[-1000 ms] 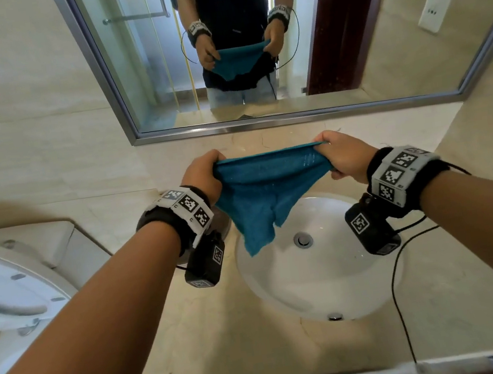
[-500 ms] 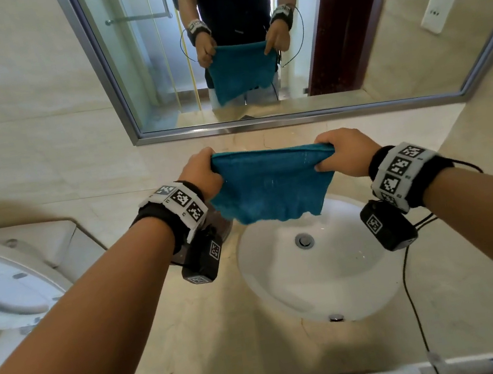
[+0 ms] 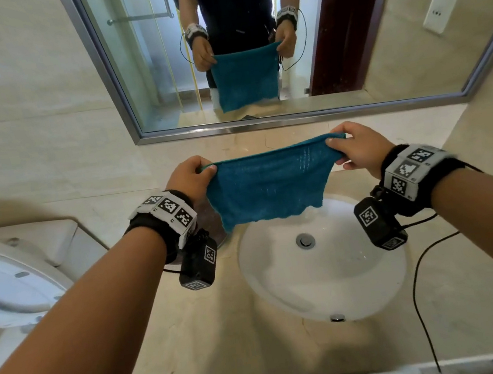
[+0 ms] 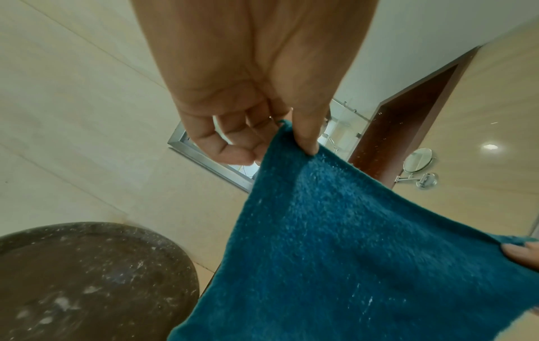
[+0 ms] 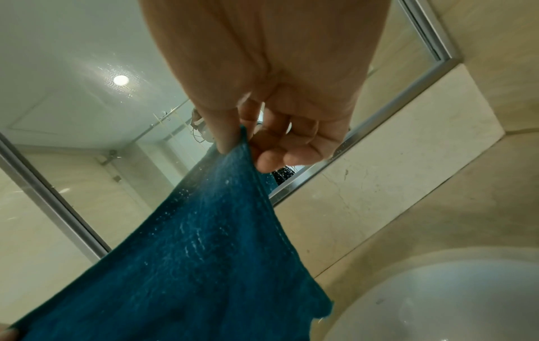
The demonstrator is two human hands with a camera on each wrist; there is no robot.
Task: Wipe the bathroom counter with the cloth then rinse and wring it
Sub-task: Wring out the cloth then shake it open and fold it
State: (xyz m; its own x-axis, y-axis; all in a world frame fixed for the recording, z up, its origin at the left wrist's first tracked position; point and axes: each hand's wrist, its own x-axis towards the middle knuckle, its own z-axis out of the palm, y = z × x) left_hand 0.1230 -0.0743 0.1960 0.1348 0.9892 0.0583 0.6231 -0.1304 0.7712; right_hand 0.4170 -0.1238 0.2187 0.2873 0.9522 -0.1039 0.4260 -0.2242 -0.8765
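A teal cloth [image 3: 267, 187] hangs spread flat in the air above the back of the white sink basin [image 3: 342, 281]. My left hand [image 3: 192, 175] pinches its upper left corner between thumb and fingers [image 4: 303, 138]. My right hand [image 3: 354, 146] pinches the upper right corner [image 5: 233, 143] the same way. The cloth [image 4: 335, 242] is stretched taut between both hands, its lower edge [image 5: 204, 276] loose over the basin. The beige marble counter [image 3: 222, 334] lies below and around the sink.
A framed mirror [image 3: 283, 53] covers the wall behind the counter. A white toilet [image 3: 12, 279] stands at the left. A dark round dish [image 4: 87, 281] sits on the counter under my left wrist. A black cable [image 3: 420, 289] trails over the counter's right side.
The cloth was bunched and drooping between my hands. My hands have moved apart, and it now hangs spread out flat and taut.
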